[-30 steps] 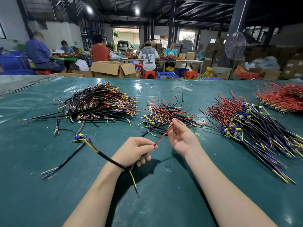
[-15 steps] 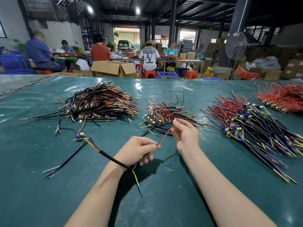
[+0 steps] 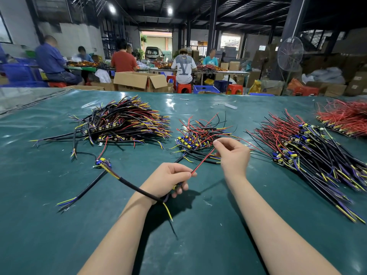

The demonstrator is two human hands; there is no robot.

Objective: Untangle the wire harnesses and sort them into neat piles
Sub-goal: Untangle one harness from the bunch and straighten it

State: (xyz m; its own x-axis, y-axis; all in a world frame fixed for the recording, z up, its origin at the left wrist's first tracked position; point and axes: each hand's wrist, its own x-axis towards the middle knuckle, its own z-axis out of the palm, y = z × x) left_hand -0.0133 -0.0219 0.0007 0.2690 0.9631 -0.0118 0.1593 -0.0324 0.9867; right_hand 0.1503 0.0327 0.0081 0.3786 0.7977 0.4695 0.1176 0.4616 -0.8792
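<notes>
My left hand [image 3: 168,179] grips a wire harness: its black sheathed cable [image 3: 131,185] trails left to a small blue and yellow component [image 3: 102,161], and a yellow lead hangs below my wrist. A red wire [image 3: 202,161] of the harness runs taut up to my right hand [image 3: 232,155], which pinches its far end over the small tangled pile [image 3: 200,135]. A large black and yellow pile [image 3: 127,122] lies to the left. A long red and black pile [image 3: 309,147] lies to the right, and an all-red pile [image 3: 345,118] sits far right.
The green table cover [image 3: 59,225] stretches wide in front of me. A loose black cable [image 3: 83,193] lies left of my arm. Cardboard boxes [image 3: 139,80], stools and several seated workers are beyond the far edge, with a standing fan [image 3: 290,54] at the right.
My right hand has shifted right and slightly up, pulling the red wire straighter. My left hand stayed nearly still, gripping the harness.
</notes>
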